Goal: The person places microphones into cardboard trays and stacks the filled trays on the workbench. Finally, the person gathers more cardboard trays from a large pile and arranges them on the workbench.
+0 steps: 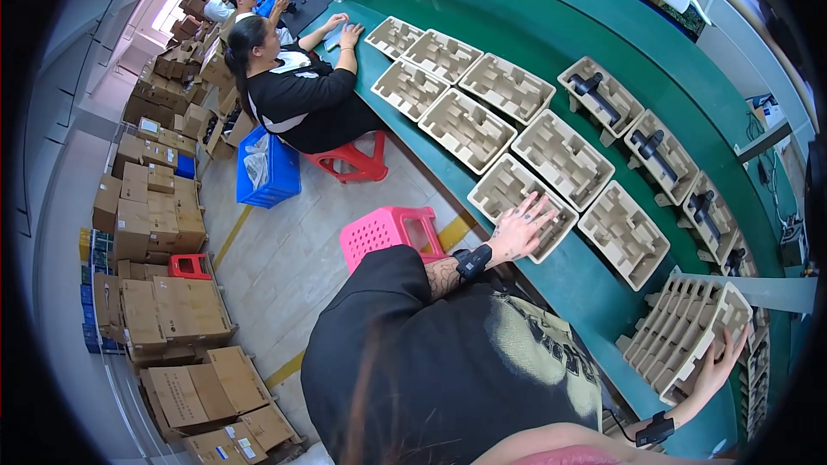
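Note:
My left hand [524, 228] lies over a beige moulded pulp tray [493, 198] in the near row on the bench, fingers spread across its edge and inside. At the right, my right hand [722, 366] rests against the end of a stack of nested pulp trays [680, 336], its fingers stretched out along the side. Just beyond my left hand sit another pulp tray [564, 159] and, to its right, a further one [624, 237]. These trays show moulded hollows with nothing in them. Each wrist wears a black strapped device.
On a raised green ledge, several trays hold black handled devices [659, 155]. More pulp trays [465, 129] run left along the bench [586, 310]. A co-worker [293, 86] sits there on a red stool. A pink stool [379, 237], blue bin [269, 172] and stacked cartons [164, 310] stand on the floor.

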`<state>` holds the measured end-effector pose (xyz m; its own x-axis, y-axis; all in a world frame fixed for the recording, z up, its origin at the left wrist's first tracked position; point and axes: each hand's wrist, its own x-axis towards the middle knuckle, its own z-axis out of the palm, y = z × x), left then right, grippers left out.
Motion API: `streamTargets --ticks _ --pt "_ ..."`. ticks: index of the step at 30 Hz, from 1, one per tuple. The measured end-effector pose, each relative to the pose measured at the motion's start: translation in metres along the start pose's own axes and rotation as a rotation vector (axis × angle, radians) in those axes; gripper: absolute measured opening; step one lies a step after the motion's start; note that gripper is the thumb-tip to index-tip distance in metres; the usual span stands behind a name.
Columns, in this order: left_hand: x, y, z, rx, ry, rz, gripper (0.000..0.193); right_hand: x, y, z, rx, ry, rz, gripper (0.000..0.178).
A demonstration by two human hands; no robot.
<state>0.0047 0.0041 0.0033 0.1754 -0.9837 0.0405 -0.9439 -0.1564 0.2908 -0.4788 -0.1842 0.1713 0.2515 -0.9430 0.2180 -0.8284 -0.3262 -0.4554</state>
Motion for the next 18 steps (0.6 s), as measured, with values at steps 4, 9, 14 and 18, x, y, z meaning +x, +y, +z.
streamTargets --ticks 4,9,14,18 --pt "0.001 0.0 0.0 -0.012 -0.012 -0.002 0.075 0.001 0.005 0.001 0.002 -0.004 -0.006 0.029" --pt "0.0 0.0 -0.001 -0.022 -0.015 -0.002 0.075 0.0 0.011 0.001 -0.018 -0.012 -0.013 0.029" --pt "0.003 -0.002 0.004 -0.017 -0.005 0.009 0.076 0.0 0.009 0.0 -0.002 -0.013 0.009 0.029" --pt "0.001 -0.002 0.001 -0.013 -0.007 -0.007 0.077 0.001 0.011 0.003 -0.002 -0.009 -0.008 0.029"
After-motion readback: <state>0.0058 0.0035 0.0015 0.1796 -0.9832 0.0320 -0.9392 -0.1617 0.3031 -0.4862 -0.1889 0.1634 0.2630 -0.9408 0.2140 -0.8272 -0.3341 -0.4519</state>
